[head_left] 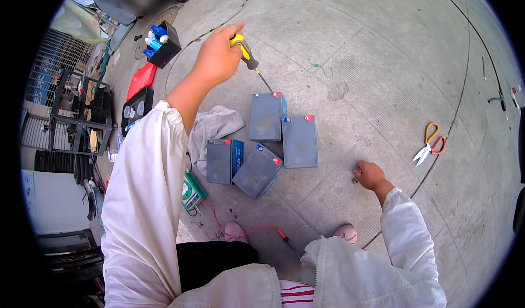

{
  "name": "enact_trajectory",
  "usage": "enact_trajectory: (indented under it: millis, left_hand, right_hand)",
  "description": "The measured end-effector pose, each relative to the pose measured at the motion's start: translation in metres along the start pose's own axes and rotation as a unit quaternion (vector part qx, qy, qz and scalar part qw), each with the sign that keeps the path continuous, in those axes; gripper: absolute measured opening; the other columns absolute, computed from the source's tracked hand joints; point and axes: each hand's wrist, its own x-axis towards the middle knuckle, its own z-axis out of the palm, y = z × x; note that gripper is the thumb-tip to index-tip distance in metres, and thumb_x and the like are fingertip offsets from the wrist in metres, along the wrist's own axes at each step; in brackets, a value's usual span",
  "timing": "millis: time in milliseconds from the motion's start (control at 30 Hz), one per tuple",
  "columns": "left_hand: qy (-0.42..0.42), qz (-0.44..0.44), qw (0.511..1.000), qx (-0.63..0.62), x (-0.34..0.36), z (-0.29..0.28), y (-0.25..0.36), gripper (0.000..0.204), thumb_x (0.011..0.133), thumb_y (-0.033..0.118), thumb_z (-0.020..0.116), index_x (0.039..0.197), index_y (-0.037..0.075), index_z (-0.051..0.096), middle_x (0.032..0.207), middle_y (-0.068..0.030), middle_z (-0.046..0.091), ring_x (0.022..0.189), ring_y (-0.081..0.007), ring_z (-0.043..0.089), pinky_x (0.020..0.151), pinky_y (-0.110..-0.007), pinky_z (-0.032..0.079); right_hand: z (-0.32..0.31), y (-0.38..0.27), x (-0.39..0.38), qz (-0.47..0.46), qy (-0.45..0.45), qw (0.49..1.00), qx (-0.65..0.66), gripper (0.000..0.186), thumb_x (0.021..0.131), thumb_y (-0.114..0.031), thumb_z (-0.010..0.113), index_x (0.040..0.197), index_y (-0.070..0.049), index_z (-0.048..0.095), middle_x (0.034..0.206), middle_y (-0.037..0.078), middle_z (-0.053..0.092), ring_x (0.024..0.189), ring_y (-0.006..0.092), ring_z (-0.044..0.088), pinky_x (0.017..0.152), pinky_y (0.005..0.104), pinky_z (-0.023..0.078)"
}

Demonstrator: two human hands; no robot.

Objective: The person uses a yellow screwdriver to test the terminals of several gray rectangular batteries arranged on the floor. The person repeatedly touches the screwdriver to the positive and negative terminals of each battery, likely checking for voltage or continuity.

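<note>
Left hand (219, 56): my fingers wrapped round a yellow-and-black screwdriver (248, 55), tip at or beside the red terminal (276, 95) of the farthest grey battery (266, 115), on the floor (383, 89). Right hand (373, 175): curled; contents, cannot tell. Step, apparently: terminal work; next calls for steady aim.

The left arm (145, 198) reaches long past the left side of the batteries (300, 142), its forearm (190, 97) partly bare. The left hand (217, 54) is beyond them, toward the left, fingers curled in a grip, one pointing out. The right arm (407, 231) bends more; the right hand (371, 174) is to their right, fingers curled, contents unclear.
</note>
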Motion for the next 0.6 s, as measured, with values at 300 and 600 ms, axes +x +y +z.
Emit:
enact_trajectory:
  millis: [300,600]
  left_hand:
    - [-0.021,-0.025,0.996,0.083,-0.0035,-0.0014,0.0092,0.04,0.09,0.017,0.069,0.129,0.008,0.068,0.119,-0.0192,0.066,0.114,-0.0338,0.063,0.097,-0.041,0.05]
    - [0.009,-0.012,0.999,0.028,-0.0052,0.0053,0.0043,0.04,0.09,0.019,0.07,0.128,0.008,0.068,0.119,-0.0199,0.067,0.112,-0.034,0.064,0.097,-0.041,0.05]
  right_hand:
    - [0.0045,0.0037,-0.0005,-0.011,0.03,0.999,0.011,0.028,0.092,-0.033,0.064,0.097,-0.005,0.064,0.096,0.021,0.072,0.094,0.0418,0.067,0.082,0.0514,0.053]
    - [0.0088,0.0068,0.0007,-0.017,0.042,0.999,0.012,0.027,0.091,-0.032,0.064,0.095,-0.005,0.063,0.093,0.02,0.071,0.091,0.0418,0.067,0.08,0.0514,0.053]
